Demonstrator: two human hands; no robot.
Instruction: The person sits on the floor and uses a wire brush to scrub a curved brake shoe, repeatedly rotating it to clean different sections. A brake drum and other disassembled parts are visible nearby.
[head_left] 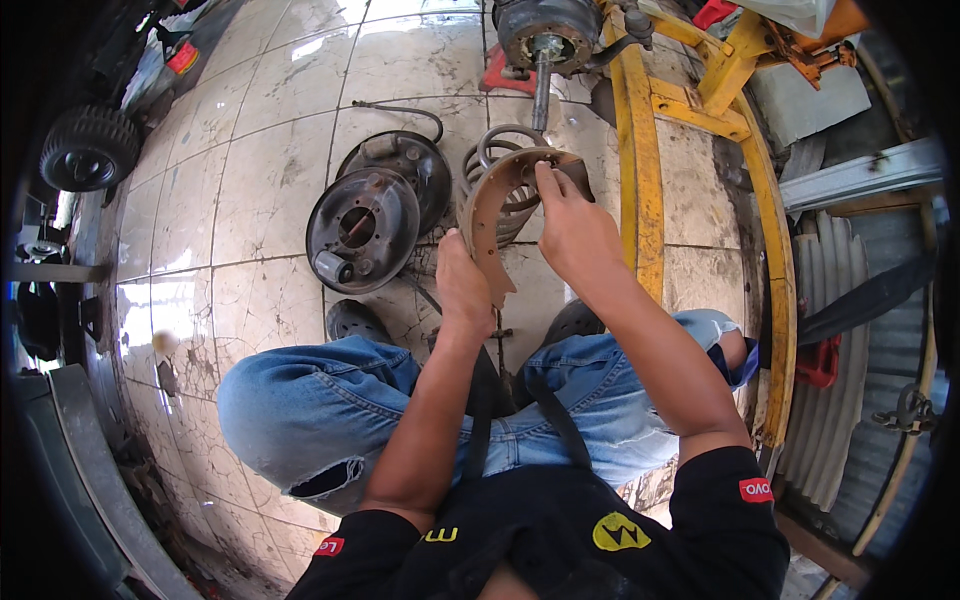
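Between my two hands is a curved brown brake shoe (487, 215), raised over the floor in front of my knees. My left hand (464, 285) is closed round its lower left part. At the upper right end, the fingers of my right hand (577, 228) pinch the shoe near its edge. Behind the shoe stands a grey coil spring (512, 226), partly hidden by it. Left of my left hand lie two dark round brake backing plates; the front plate (322, 222) overlaps the rear plate (432, 170).
A yellow metal frame (640, 150) runs along my right. Ahead stands a brake drum with a shaft (543, 85). A black hose (425, 112) lies beyond the plates. A small tyred wheel (90, 148) is at far left. Corrugated sheets (835, 350) lean at the right.
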